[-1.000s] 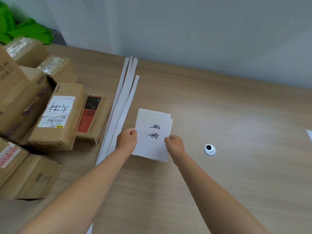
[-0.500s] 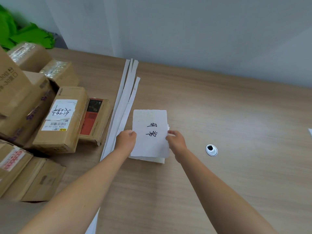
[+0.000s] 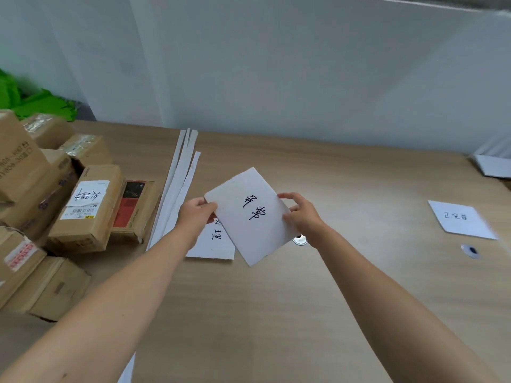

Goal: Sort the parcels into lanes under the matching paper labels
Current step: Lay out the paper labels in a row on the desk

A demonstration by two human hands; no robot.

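While both hands hold the label (image 3: 253, 214) above the table (image 3: 276, 313), the step in hand is judged to be laying out lane headers, not yet moving parcels.

Grip state:
- Left hand (image 3: 197, 214) pinches the label's left corner.
- Right hand (image 3: 302, 217) holds the right edge between thumb and curled fingers.
- The label is writing-up, turned at an angle, and overlaps part of a second label (image 3: 213, 244) lying flat on the table.

Surroundings:
- A third label (image 3: 460, 219) lies well apart to the right.
- Parcels (image 3: 85, 208) are piled at the left side of the table; none lies under a label.
- White strips (image 3: 179, 186) lie between the parcels and the second label, probably meant as lane dividers.

Recommended procedure:
1. Carry the label sideways clear of the second label so neither covers the other.
2. Set it down in the bare stretch between the second and third labels, roughly in line with them.
3. Square it to the table edge with the writing readable from the working side.
4. Release one hand first, flattening the sheet with the other, since thin paper is likely to slide or curl.
5. Leave bare table on the near side of each label for a lane of parcels.

Caution: a grommet (image 3: 300, 240) sits just beside the right hand; avoid laying the sheet over it, as it may not lie flat.
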